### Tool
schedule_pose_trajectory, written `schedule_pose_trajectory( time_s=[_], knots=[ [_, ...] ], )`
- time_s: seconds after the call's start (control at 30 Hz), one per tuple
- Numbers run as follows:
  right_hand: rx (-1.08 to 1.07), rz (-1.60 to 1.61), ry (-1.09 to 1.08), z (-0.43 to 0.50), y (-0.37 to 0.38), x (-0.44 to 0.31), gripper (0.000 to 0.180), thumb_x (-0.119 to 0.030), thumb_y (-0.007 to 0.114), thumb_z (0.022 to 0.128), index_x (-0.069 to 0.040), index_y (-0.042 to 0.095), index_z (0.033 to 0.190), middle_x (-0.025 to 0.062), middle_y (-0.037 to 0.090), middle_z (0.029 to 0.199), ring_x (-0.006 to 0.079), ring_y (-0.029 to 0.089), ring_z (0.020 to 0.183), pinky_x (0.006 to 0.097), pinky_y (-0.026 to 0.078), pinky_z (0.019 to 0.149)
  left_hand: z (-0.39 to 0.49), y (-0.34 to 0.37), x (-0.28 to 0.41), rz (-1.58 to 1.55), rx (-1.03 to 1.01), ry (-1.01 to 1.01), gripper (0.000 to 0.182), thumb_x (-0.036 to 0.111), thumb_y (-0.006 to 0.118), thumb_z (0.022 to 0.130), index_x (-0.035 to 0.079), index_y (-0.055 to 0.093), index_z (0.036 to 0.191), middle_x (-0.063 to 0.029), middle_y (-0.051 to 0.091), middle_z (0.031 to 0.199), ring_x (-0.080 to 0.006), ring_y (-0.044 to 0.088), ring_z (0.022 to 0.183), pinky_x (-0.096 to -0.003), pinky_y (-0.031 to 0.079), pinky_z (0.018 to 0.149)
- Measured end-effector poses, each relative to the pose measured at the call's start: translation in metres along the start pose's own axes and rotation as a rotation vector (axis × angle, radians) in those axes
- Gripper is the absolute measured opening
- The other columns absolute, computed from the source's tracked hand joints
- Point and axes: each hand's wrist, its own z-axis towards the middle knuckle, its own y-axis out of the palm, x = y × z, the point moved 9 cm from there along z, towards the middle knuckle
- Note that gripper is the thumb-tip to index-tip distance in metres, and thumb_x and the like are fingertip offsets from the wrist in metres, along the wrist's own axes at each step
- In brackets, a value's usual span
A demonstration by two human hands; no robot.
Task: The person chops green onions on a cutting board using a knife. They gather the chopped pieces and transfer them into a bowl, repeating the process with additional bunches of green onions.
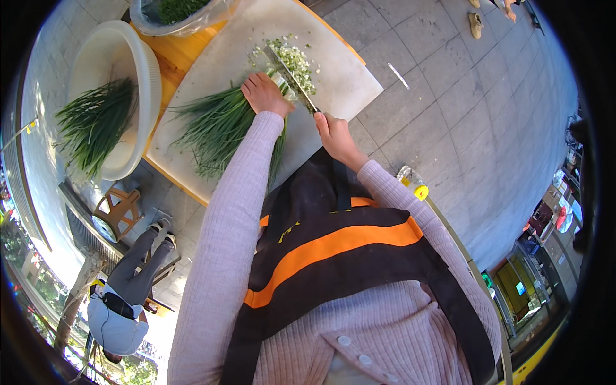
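A thick bundle of long green chives [219, 122] lies across a white cutting board [192, 82]. My left hand [264, 94] presses on the bundle near its pale cut ends, with the fingers over the stalks. My right hand [338, 137] is closed around the handle of a kitchen knife [291, 77]. The blade lies beside the pale ends, between them and a pile of chopped pale and green pieces [296, 60]. Where exactly the edge meets the stalks cannot be told.
On the left a white plastic basket [153, 91] holds more green chives [98, 122]. A plastic-lined container [180, 29] of chopped greens stands at the board's far left. A brown stool [120, 209] and a person [118, 308] are lower left. A yellow-capped bottle [411, 183] is near my right forearm.
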Motion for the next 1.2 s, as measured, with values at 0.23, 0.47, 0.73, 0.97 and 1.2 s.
schedule_pose_trajectory(
  time_s=[0.23,0.47,0.73,0.97,1.2],
  knots=[
    [0.019,0.002,-0.012,-0.008,0.005,0.009,0.048,-0.033,0.045,0.098,0.007,0.054,0.074,0.0299,0.054,0.064,0.0477,0.055,0.065,0.0484,0.043,0.060,0.002,0.004,0.003,0.036,-0.007,-0.022,0.084,0.046,0.087,0.040,0.006,0.045,0.100,-0.0094,0.050,0.100,-0.0233,0.049,0.097,-0.0341,0.034,0.093],
    [-0.017,-0.075,0.017,-0.030,-0.003,0.011,0.047,-0.031,0.045,0.098,0.007,0.057,0.074,0.0304,0.055,0.065,0.0480,0.055,0.065,0.0497,0.043,0.060,0.007,0.010,-0.002,-0.008,-0.021,-0.025,0.081,0.042,0.086,0.041,0.005,0.044,0.100,-0.0112,0.049,0.100,-0.0250,0.048,0.096,-0.0366,0.033,0.093],
    [0.092,-0.096,-0.111,0.033,0.030,0.006,0.045,-0.032,0.045,0.098,0.007,0.058,0.078,0.0289,0.057,0.068,0.0470,0.056,0.067,0.0478,0.043,0.058,0.003,0.005,0.002,-0.066,0.029,0.007,0.082,0.037,0.088,0.039,0.002,0.044,0.099,-0.0128,0.047,0.102,-0.0271,0.045,0.099,-0.0386,0.032,0.093],
    [0.044,0.068,-0.051,0.018,0.008,0.000,0.048,-0.034,0.044,0.098,0.007,0.056,0.078,0.0274,0.057,0.066,0.0458,0.056,0.064,0.0460,0.044,0.060,0.007,0.018,-0.002,-0.093,-0.099,-0.010,0.098,0.041,0.090,0.037,-0.003,0.040,0.108,-0.0162,0.046,0.111,-0.0313,0.043,0.109,-0.0433,0.029,0.097],
    [0.013,0.046,-0.028,0.013,0.013,0.003,0.047,-0.035,0.044,0.098,0.006,0.055,0.078,0.0278,0.055,0.064,0.0464,0.055,0.064,0.0477,0.043,0.059,0.007,0.022,-0.001,-0.070,-0.132,-0.016,0.098,0.044,0.090,0.039,-0.002,0.040,0.108,-0.0161,0.045,0.112,-0.0313,0.042,0.112,-0.0441,0.028,0.097]
  ],
)
